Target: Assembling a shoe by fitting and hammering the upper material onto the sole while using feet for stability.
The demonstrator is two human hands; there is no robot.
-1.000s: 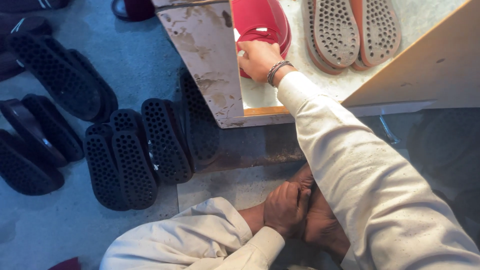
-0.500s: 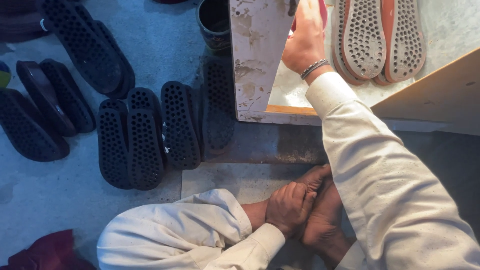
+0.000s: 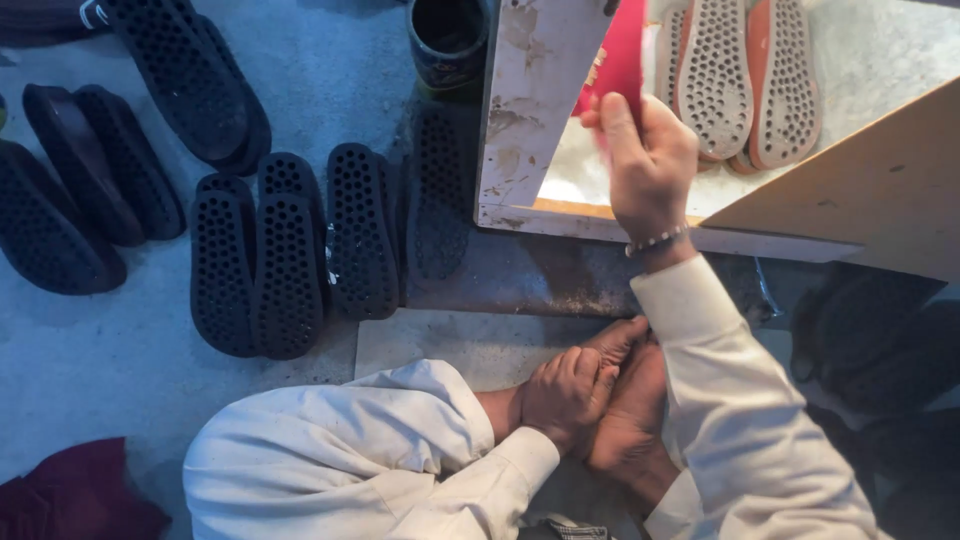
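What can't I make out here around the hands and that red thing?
Head view only:
- Red object: cut off by the top edge and the white board; kind unclear.
- Right hand: fingertips hidden behind the red object.
- Left hand: palm hidden against the foot.
- Dark cup: contents too dark.
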